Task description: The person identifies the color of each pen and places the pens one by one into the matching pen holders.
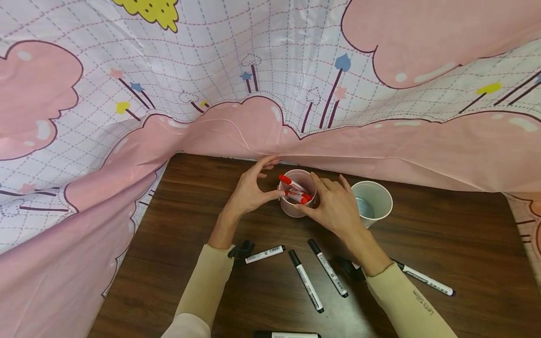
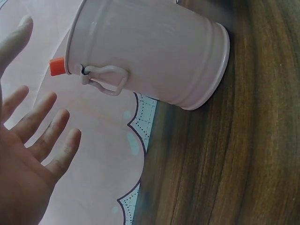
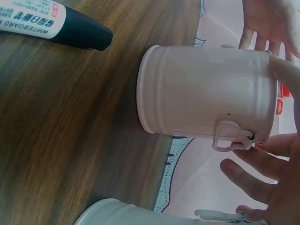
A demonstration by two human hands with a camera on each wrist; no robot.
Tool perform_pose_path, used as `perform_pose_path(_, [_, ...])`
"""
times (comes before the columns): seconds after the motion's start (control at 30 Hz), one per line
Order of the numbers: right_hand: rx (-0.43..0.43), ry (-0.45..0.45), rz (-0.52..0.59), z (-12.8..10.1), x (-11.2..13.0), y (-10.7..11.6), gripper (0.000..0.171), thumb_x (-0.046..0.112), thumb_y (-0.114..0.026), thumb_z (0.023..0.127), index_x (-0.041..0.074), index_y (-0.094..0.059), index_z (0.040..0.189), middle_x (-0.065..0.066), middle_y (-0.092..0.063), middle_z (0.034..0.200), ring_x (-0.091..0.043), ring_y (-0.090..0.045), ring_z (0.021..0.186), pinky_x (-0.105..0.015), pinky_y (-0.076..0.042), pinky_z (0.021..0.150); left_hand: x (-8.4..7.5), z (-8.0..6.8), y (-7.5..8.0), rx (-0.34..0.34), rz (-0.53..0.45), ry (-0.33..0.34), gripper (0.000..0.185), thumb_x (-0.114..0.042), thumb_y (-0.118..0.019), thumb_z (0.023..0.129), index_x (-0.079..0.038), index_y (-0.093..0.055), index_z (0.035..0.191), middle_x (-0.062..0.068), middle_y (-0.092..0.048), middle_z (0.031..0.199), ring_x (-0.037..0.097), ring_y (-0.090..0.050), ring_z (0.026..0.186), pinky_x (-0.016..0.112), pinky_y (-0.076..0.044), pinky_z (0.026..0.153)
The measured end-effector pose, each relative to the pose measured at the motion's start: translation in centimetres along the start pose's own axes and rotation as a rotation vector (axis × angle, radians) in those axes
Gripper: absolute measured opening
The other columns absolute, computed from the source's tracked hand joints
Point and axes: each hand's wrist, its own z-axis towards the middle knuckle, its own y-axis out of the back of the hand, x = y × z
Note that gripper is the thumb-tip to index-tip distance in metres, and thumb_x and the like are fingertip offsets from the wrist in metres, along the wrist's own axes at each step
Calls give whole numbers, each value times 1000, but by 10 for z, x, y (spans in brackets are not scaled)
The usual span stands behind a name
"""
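Note:
A small pink metal bucket (image 1: pixel 291 209) with loop handles stands on the table, holding several red-capped white markers (image 1: pixel 297 195). My left hand (image 1: pixel 250 188) is at its left, fingers spread; the left wrist view shows the fingers apart from the bucket wall. At the other side is my right hand (image 1: pixel 336 206), thumb and index fingertips right at the rim. Its other fingers are splayed beside the handle (image 3: pixel 227 136) in the right wrist view. One red cap (image 2: pixel 57 66) sticks out over the rim.
A white bucket (image 1: pixel 380 206) stands just right of my right hand. Several black-capped whiteboard markers (image 1: pixel 307 284) lie on the dark wooden table (image 1: pixel 190 202) nearer to me, one marker (image 1: pixel 427 279) off to the right. A pink patterned cloth (image 1: pixel 355 145) hangs behind the table.

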Motion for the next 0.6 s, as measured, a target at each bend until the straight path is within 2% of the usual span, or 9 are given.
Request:
perform_pose_path(0.1, [1,2,2,0,0,1,94,66,-76,73,3,-55,140,-18,-67,123,-34,-62,113,-59,-27,112,-10,-1,2,13,-3,4,84,-17,-87,77,-2,-42,147,20,-51,144,38,-47,129,58,-42,99])
perform_pose_path(0.2, [-2,10,3,0,0,2,94,65,-76,73,2,-55,140,-18,-67,123,-35,-62,113,-59,-26,113,-15,-1,2,20,3,13,83,-17,-87,77,-2,-43,146,20,-52,143,37,-47,129,57,-43,99])
perform_pose_path(0.33, [-5,22,0,0,1,2,94,64,-76,73,1,-55,139,-20,-67,121,-37,-63,112,-58,-25,114,-2,-1,-3,11,10,15,84,-12,-87,76,-6,-44,147,13,-53,142,34,-48,128,57,-43,99])
perform_pose_path(0.47, [-4,29,-1,-1,1,2,95,64,-77,72,1,-54,140,-22,-67,119,-38,-63,112,-57,-23,115,15,-1,-6,12,32,20,86,-17,-89,75,-12,-43,149,5,-54,143,24,-49,129,50,-45,100])
perform_pose_path(0.6, [-2,33,7,-1,1,1,99,65,-77,71,0,-52,142,-22,-66,121,-37,-62,114,-56,-21,116,19,-3,-7,20,25,20,86,-21,-88,76,-12,-43,148,7,-54,143,19,-48,129,48,-45,100])
